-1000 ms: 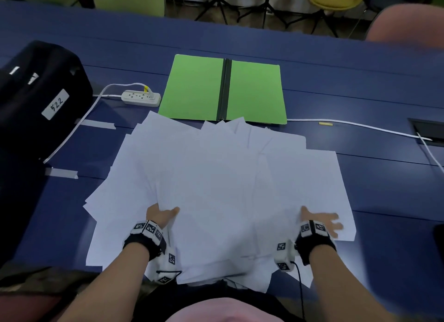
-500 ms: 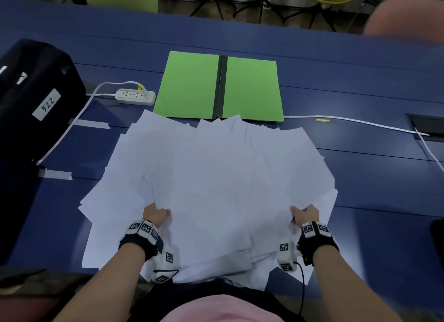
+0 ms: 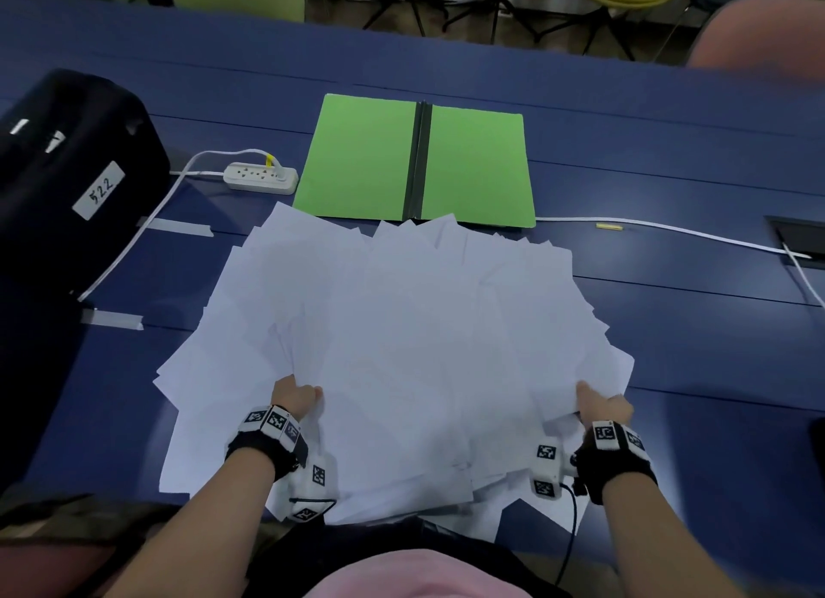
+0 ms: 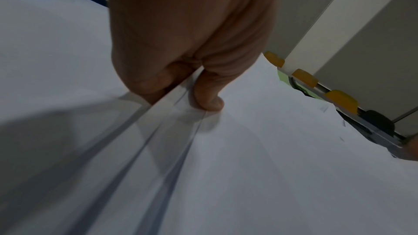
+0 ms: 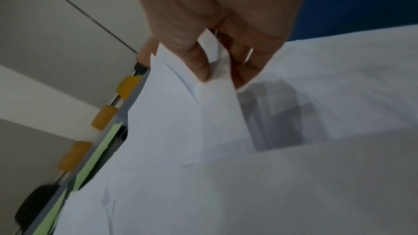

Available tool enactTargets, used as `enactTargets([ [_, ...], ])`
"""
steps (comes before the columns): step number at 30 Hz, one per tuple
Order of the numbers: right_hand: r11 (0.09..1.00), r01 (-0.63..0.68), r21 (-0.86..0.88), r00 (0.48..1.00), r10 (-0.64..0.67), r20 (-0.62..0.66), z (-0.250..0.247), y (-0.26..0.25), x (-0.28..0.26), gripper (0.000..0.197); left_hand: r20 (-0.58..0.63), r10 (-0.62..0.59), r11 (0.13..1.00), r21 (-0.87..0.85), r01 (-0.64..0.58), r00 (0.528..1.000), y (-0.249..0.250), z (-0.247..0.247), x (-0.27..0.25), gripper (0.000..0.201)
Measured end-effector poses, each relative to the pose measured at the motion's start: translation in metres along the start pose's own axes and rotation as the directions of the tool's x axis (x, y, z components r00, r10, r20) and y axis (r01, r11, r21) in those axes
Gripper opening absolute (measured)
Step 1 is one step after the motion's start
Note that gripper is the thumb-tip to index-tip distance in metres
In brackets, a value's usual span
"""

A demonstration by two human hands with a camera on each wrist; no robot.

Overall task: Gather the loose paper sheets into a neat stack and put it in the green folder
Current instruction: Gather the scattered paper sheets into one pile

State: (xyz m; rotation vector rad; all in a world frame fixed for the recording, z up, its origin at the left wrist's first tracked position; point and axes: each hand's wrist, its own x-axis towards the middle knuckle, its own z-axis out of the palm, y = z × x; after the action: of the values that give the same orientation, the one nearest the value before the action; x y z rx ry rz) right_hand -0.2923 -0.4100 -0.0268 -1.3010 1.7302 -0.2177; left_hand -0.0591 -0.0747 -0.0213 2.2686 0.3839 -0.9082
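Observation:
A wide, fanned heap of white paper sheets (image 3: 402,338) covers the blue table (image 3: 669,329) in front of me. Beyond it the green folder (image 3: 361,155) lies open and flat, a black spine down its middle. My left hand (image 3: 297,396) grips the left part of the heap, thumb on top and fingers under the sheets (image 4: 271,149); the left hand (image 4: 192,85) pinches their edges. At the heap's right edge my right hand (image 3: 600,403) holds several sheets (image 5: 203,113), with the right hand (image 5: 217,71) curled round their corners.
A black bag (image 3: 67,187) with a white label sits at the left. A white power strip (image 3: 261,178) and its cable lie left of the folder. A white cable (image 3: 669,229) runs to a table socket (image 3: 799,240) at the right. Chairs stand beyond the far edge.
My right hand has drawn the right-hand sheets inward and closed on them, so the heap is narrower. The left hand has tightened its grip on the left sheets.

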Motion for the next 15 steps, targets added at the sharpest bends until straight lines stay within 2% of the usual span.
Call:
enactTargets([
  [2,0.995,-0.014,-0.097,0.983,0.032,0.183,0.001,-0.001,-0.002,0.029,-0.011,0.003,1.000,-0.016,-0.003,1.000,-0.002,0.001,0.002,0.005],
  [3,0.980,0.018,-0.198,0.951,0.044,0.306,0.004,0.001,-0.005,0.031,-0.006,-0.002,1.000,-0.023,0.002,1.000,-0.002,0.001,0.002,0.007],
  [5,0.949,0.060,-0.311,0.854,0.112,0.507,0.009,0.008,-0.017,0.025,-0.009,-0.004,1.000,-0.029,0.004,1.000,0.000,0.001,0.001,0.027],
  [7,0.969,0.048,-0.242,0.771,0.118,0.626,0.015,0.014,-0.026,0.030,0.007,-0.019,0.999,-0.025,0.019,1.000,0.002,-0.001,-0.002,0.038],
  [8,0.987,0.023,-0.160,0.770,0.085,0.633,0.017,0.016,-0.025,0.037,0.011,-0.020,0.999,-0.030,0.021,1.000,0.002,-0.002,-0.001,0.038],
  [9,0.998,-0.038,-0.045,0.797,0.057,0.602,0.020,0.018,-0.018,0.044,0.020,-0.027,0.999,-0.024,0.027,0.999,0.001,-0.002,0.000,0.037],
  [11,0.961,-0.179,0.212,0.849,0.042,0.526,0.022,0.016,-0.007,0.051,0.036,-0.033,0.999,0.013,0.032,0.999,-0.001,-0.003,0.003,0.027],
  [12,0.944,-0.192,0.268,0.876,0.041,0.481,0.024,0.014,-0.003,0.053,0.031,-0.019,1.000,0.018,0.018,0.999,-0.002,-0.003,0.004,0.023],
  [13,0.957,-0.141,0.255,0.897,0.014,0.442,0.026,0.010,-0.005,0.052,0.032,-0.004,1.000,0.031,0.003,0.999,-0.003,-0.003,0.004,0.023],
  [15,0.994,0.083,0.072,0.939,-0.102,0.328,0.034,0.006,-0.013,0.044,0.033,0.015,0.998,0.057,-0.017,0.999,-0.002,-0.002,0.004,0.020],
])
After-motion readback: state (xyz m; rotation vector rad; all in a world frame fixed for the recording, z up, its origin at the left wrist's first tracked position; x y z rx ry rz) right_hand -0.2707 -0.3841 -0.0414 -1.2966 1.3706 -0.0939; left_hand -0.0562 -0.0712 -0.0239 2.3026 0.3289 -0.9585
